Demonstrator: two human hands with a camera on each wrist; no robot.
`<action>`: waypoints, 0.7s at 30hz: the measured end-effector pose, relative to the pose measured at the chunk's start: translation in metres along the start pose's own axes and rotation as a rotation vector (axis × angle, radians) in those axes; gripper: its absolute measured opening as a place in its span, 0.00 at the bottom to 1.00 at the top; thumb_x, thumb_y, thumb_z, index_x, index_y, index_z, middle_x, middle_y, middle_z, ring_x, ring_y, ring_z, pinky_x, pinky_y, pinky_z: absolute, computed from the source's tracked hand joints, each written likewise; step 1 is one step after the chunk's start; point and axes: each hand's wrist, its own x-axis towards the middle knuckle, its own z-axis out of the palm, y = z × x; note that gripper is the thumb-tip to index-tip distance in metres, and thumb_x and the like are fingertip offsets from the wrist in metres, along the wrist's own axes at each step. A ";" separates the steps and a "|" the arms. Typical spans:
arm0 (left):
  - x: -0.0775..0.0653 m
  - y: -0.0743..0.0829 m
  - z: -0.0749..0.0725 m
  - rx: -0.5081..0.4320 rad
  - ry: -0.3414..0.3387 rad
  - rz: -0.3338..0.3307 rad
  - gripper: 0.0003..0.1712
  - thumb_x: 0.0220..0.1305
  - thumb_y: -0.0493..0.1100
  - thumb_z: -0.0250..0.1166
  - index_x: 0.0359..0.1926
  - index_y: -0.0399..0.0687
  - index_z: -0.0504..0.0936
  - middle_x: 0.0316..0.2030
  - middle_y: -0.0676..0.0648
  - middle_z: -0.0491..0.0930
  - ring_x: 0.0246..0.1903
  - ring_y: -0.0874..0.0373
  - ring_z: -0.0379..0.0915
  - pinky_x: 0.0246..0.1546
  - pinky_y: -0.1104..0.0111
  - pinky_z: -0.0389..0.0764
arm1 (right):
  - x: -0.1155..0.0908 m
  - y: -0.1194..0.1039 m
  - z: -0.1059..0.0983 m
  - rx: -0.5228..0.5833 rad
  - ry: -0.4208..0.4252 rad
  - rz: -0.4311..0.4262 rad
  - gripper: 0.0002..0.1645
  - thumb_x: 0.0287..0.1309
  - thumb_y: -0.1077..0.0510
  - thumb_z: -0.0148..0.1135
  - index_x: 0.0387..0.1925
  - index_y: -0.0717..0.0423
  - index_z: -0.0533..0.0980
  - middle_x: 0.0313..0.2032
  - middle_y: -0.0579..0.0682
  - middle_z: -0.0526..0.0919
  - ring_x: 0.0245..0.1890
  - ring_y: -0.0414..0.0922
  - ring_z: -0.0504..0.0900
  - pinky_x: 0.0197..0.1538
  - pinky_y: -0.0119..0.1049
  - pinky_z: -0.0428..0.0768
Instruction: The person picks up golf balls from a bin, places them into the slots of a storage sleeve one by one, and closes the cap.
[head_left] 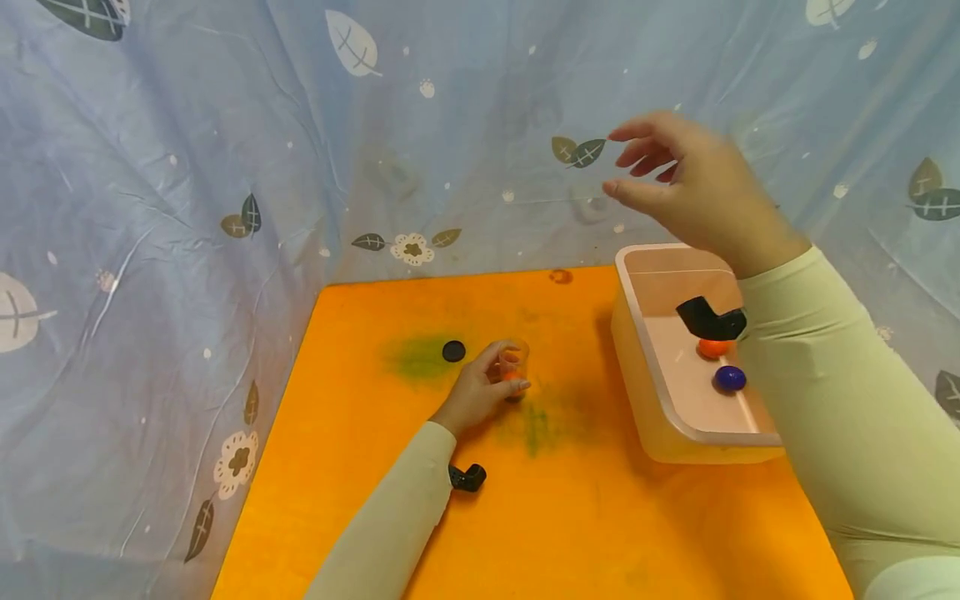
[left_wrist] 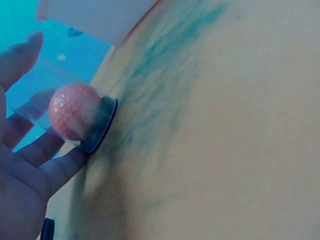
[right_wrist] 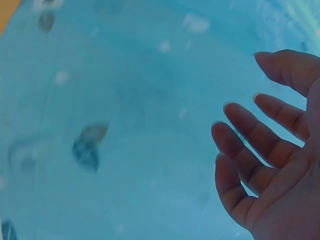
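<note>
On the orange table, my left hand (head_left: 474,396) holds a clear plastic cylinder (head_left: 514,350), its fingers and thumb round the sides. Inside the cylinder, low down, lies an orange ball (left_wrist: 75,111), pinkish in the left wrist view. A dark round base (left_wrist: 103,125) closes the cylinder's lower end and stands on the table. My right hand (head_left: 697,183) is raised above the far side of a whitish plastic bin (head_left: 651,358). Its fingers are loosely bent, with nothing between them, as the right wrist view (right_wrist: 270,150) also shows.
In the bin lie an orange ball (head_left: 714,348) and a dark blue ball (head_left: 730,379); the right forearm covers part of the bin. A black disc (head_left: 453,351) lies left of the cylinder. A patterned blue curtain (head_left: 480,150) hangs behind the orange table (head_left: 570,517).
</note>
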 end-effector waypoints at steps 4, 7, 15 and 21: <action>-0.002 0.000 -0.002 0.011 0.012 0.001 0.30 0.72 0.50 0.77 0.69 0.76 0.77 0.60 0.54 0.80 0.58 0.57 0.83 0.60 0.56 0.82 | 0.008 0.036 -0.007 -0.074 -0.089 0.129 0.33 0.75 0.46 0.70 0.73 0.54 0.76 0.57 0.59 0.84 0.55 0.57 0.81 0.50 0.40 0.78; -0.003 0.002 -0.002 0.019 0.017 0.006 0.30 0.72 0.49 0.77 0.69 0.74 0.78 0.60 0.53 0.80 0.58 0.56 0.83 0.60 0.54 0.83 | 0.005 0.071 0.000 -0.122 -0.197 0.191 0.31 0.77 0.46 0.67 0.70 0.60 0.76 0.56 0.64 0.83 0.55 0.63 0.81 0.55 0.58 0.78; 0.002 0.006 0.002 0.033 0.008 0.019 0.30 0.73 0.46 0.77 0.69 0.73 0.78 0.59 0.55 0.81 0.60 0.56 0.81 0.62 0.53 0.80 | -0.031 0.173 0.027 -0.273 -0.467 0.292 0.29 0.75 0.50 0.68 0.64 0.68 0.77 0.54 0.69 0.83 0.49 0.66 0.83 0.53 0.66 0.80; 0.004 0.006 0.002 0.015 -0.006 0.023 0.30 0.73 0.45 0.77 0.71 0.70 0.77 0.61 0.55 0.81 0.59 0.56 0.81 0.62 0.53 0.80 | -0.055 0.226 0.045 -0.375 -0.483 0.186 0.14 0.58 0.54 0.81 0.39 0.57 0.85 0.34 0.48 0.84 0.35 0.52 0.77 0.43 0.51 0.76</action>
